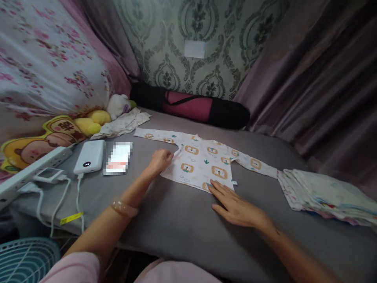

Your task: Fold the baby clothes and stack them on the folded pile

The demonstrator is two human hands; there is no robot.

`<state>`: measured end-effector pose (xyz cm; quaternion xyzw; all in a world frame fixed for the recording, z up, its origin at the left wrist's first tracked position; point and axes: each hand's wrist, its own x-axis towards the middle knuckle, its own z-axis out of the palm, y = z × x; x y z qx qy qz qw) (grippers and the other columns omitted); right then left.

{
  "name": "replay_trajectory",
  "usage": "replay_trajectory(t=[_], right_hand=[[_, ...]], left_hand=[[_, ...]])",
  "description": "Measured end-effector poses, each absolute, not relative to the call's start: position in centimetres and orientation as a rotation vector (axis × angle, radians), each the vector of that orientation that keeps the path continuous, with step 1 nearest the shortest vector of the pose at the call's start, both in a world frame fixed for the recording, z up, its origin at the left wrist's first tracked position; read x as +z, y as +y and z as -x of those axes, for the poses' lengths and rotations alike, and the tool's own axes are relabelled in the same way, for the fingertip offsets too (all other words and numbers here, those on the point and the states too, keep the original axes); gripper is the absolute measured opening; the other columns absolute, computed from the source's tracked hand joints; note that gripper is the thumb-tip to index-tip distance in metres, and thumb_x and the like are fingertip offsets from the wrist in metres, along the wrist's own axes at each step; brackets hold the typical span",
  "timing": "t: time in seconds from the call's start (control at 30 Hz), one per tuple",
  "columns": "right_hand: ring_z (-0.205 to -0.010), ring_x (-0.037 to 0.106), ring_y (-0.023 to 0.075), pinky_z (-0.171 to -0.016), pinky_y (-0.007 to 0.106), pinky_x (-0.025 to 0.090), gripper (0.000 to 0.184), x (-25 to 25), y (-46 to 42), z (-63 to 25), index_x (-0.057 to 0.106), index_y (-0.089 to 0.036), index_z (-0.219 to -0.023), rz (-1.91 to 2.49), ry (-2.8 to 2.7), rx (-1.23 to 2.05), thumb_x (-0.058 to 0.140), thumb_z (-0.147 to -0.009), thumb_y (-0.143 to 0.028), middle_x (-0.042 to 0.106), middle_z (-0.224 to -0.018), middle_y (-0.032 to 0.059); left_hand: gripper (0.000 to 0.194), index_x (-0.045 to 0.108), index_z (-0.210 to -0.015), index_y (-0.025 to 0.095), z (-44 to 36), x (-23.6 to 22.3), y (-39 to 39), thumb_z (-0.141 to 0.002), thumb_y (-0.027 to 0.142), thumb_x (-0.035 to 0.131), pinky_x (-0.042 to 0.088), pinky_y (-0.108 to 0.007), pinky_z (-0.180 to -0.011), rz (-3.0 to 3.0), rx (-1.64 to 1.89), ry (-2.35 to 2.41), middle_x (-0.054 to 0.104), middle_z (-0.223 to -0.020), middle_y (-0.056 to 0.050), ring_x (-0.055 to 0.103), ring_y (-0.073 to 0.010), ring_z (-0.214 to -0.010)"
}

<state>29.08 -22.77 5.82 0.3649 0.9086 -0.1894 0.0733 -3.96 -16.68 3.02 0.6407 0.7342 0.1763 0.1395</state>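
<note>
A small white long-sleeved shirt (198,161) with tan lion-like prints and green leaves lies spread flat, both sleeves stretched out sideways. At its left side, below the armpit, my left hand (161,160) is closed with the fingertips pinching the cloth edge. My right hand (235,205) is open and palm down, its fingers resting on the bottom hem near the right corner. A small white tag sticks out of the right side seam. The right cuff reaches to a stack of folded clothes (326,192).
On the left are a power strip (35,173), a white power bank (89,156) with cables, and a blurred-out phone-like item (118,158). Behind them lie crumpled cloth (123,124) and plush toys (64,131). A black-and-maroon long bag (188,105) lies along the wall. A blue basket (28,259) stands below.
</note>
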Motion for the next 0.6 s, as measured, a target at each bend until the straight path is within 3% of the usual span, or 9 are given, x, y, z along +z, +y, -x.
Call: replay_trajectory(t=[0.1,0.2,0.3,0.4,0.6], right_hand=[[-0.119,0.054,0.0234,-0.102,0.035,0.037,0.042,8.2,-21.3,-27.2,0.061,-0.022,-0.125,-1.038,2.719,-0.627,0.039,-0.095,-0.042,0.059,-0.132,0.0094],[-0.1,0.062,0.0204,-0.092,0.031,0.042,0.036,8.4,-17.7,-22.8,0.068,-0.022,-0.105,-1.12,2.829,-0.626,0.035,-0.097,-0.034,0.07,-0.105,0.0062],[-0.111,0.057,0.0192,-0.097,0.03,0.04,0.036,6.2,-13.5,-17.6,0.061,-0.018,-0.12,-1.327,2.973,-0.544,0.034,-0.096,-0.024,0.064,-0.121,0.009],[-0.127,0.046,0.0182,-0.106,0.03,0.033,0.042,3.5,-10.1,-13.6,0.052,-0.014,-0.131,-1.468,3.029,-0.452,0.03,-0.095,-0.019,0.054,-0.136,0.0119],[-0.141,0.025,0.0261,-0.114,0.041,0.019,0.053,0.2,-8.3,-11.0,0.037,-0.004,-0.142,-1.711,2.874,-0.312,0.025,-0.098,-0.03,0.032,-0.151,0.0178]], left_hand=[[0.027,0.072,-0.086,0.018,5.0,2.9,-13.9,-0.085,0.03,0.048,0.044,-0.032,-0.076,-1.66,0.479,2.228,0.072,-0.093,-0.012,0.063,-0.0253,-0.091],[0.03,0.072,-0.087,0.016,4.4,3.0,-11.5,-0.085,0.037,0.05,0.044,-0.035,-0.079,-1.505,0.546,2.314,0.071,-0.097,-0.016,0.061,-0.0298,-0.099],[0.036,0.071,-0.091,0.014,3.0,2.9,-9.8,-0.08,0.045,0.058,0.042,-0.04,-0.085,-1.339,0.642,2.405,0.067,-0.107,-0.021,0.055,-0.0346,-0.111],[0.037,0.069,-0.098,0.013,1.6,2.7,-8.8,-0.077,0.043,0.063,0.038,-0.041,-0.092,-1.252,0.683,2.466,0.06,-0.121,-0.021,0.048,-0.0349,-0.119],[0.026,0.069,-0.099,0.014,1.5,2.3,-7.7,-0.083,0.028,0.054,0.036,-0.037,-0.093,-1.312,0.741,2.474,0.061,-0.118,-0.018,0.049,-0.0309,-0.117]])
